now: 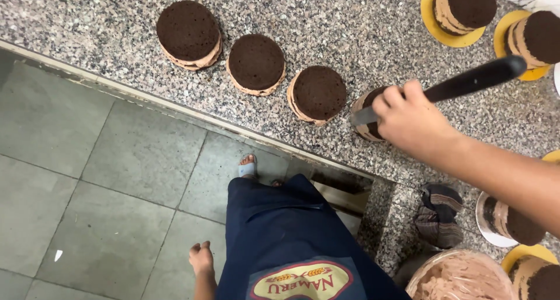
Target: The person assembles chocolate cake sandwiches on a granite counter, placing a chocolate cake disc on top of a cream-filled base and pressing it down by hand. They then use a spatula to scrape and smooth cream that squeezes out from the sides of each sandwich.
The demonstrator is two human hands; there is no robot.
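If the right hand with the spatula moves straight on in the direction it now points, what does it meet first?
The right hand points its spatula blade left at the small chocolate cake it already touches. Beyond it, the next chocolate cake would likely come first, though depth is unclear.

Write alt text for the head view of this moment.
The right hand holds a black-handled spatula against the side of a small chocolate layer cake on a speckled stone counter, beside three similar cakes. The left hand hangs by a blue apron.
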